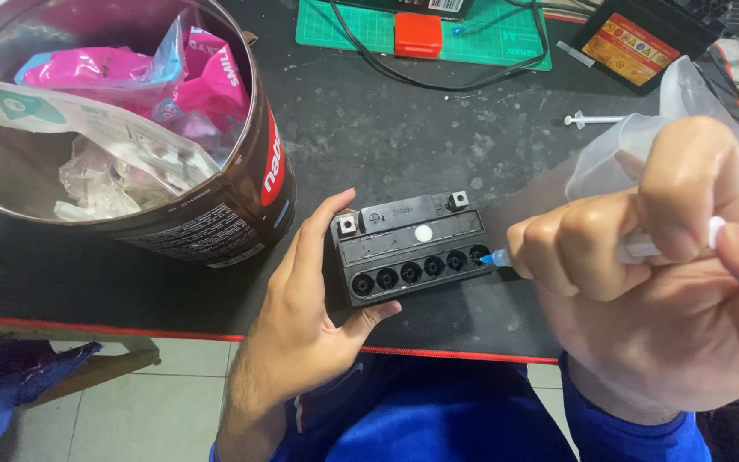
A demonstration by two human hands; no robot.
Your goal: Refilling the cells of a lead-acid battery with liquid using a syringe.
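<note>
left hand [301, 316] steadies black battery [412, 248] | right hand [643, 274] holds syringe [635, 248] (blue tip at end hole)

- My desk [387, 120]: black mat, scuffed, red edge along the front.
- Green cutting mat [344, 26] at the far side.
- Floor [164, 402]: pale tiles, grey grout.
- Light even, soft shadows.

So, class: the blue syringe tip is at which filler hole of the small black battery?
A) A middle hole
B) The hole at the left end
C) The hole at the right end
C: the blue syringe tip, held in the right hand, meets the rightmost hole of the battery.
</note>
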